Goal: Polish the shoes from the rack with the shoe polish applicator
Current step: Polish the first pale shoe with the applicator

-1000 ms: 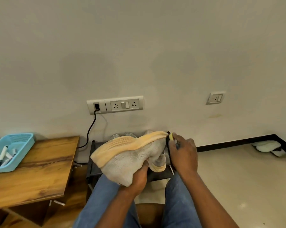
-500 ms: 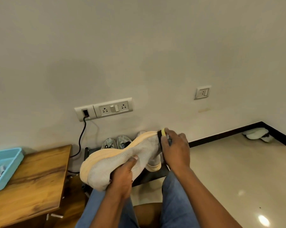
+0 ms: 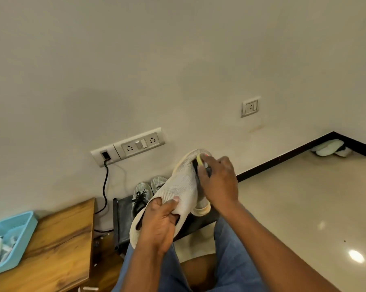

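Beige wall, shoe rack (image 3: 123,220) below.
Left hand (image 3: 160,223) grips the shoe (image 3: 182,186) above the rack; right hand (image 3: 219,182) grips the applicator (image 3: 200,160), pressed on the shoe's upper.

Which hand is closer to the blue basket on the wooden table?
Left. The left hand grips the shoe's collar, toward the blue basket at far left. The right hand, holding the applicator, is farther right.
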